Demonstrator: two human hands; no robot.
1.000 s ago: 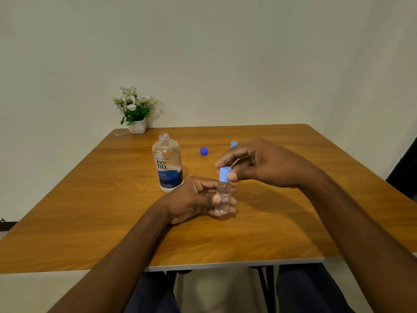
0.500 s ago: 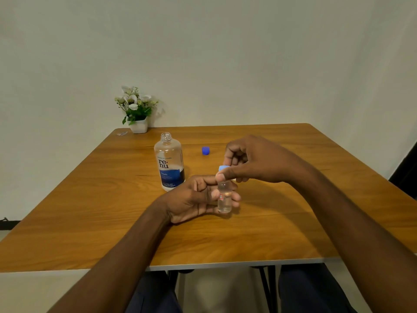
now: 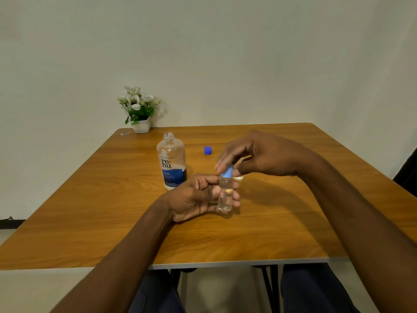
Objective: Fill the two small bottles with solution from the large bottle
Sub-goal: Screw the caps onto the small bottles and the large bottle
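The left hand (image 3: 198,197) is wrapping around a small clear plastic bottle (image 3: 225,195) standing near the middle of the brown wooden table (image 3: 90,211), and the right hand (image 3: 259,154) is pinching its light blue cap (image 3: 227,171) from above. Just behind-left, the big clear open bottle with a blue label (image 3: 172,164) is standing, with a dark blue cap (image 3: 208,150) lying beside it. Lots of bare table is showing toward the near and side edges.

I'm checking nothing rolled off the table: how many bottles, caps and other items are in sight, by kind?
Bottles: 2, the large bottle standing uncapped and the small bottle in the left hand.
Caps: 2, the dark blue cap loose on the table and the light blue cap under the right hand.
Potted flowers: 1.
Total: 5. A second small bottle is not in sight.
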